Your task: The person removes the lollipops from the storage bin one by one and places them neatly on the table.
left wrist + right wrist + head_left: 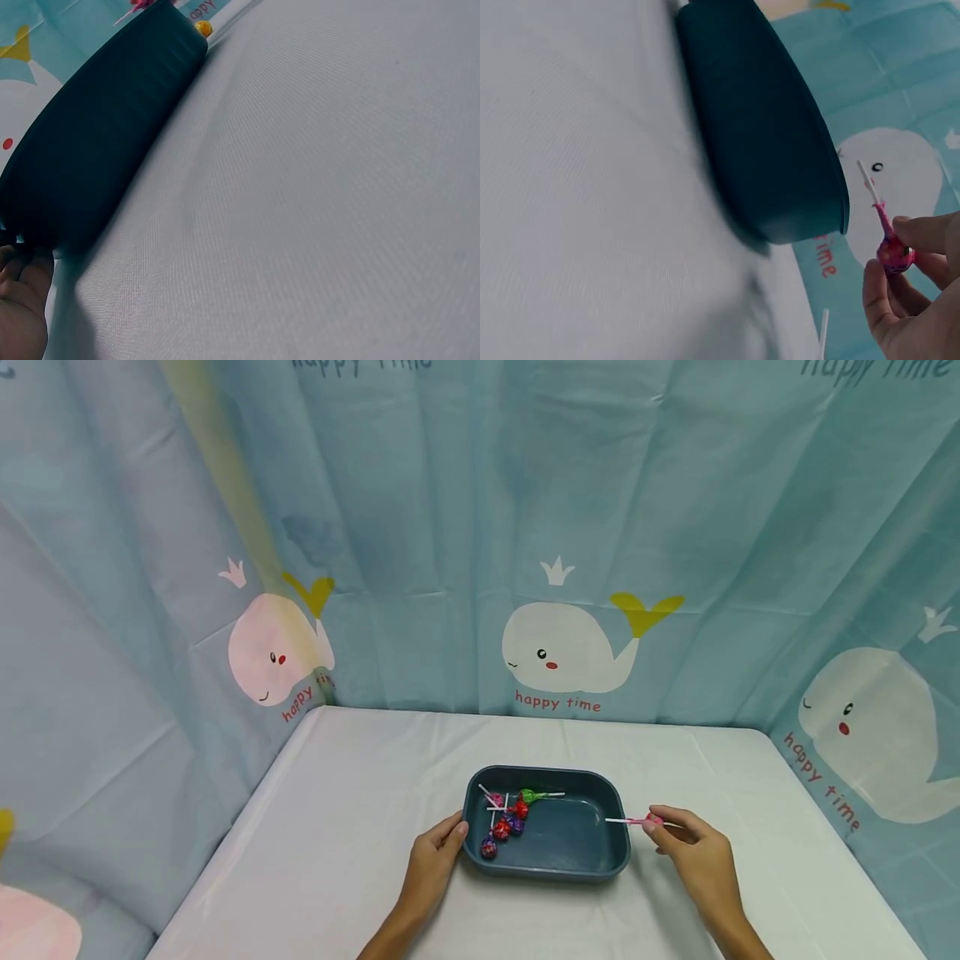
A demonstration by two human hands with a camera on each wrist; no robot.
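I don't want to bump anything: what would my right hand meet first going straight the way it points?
Probably the dark tray at its right end: the stick of the lollipop in your right hand overlaps that rim in the head view, though height is unclear.

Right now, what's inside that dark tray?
Lollipops, including a green lollipop, are bunched toward the end of the tray near the left hand. They hide the floor beneath them, so I can't see there. Another, pink lollipop is in the right hand.
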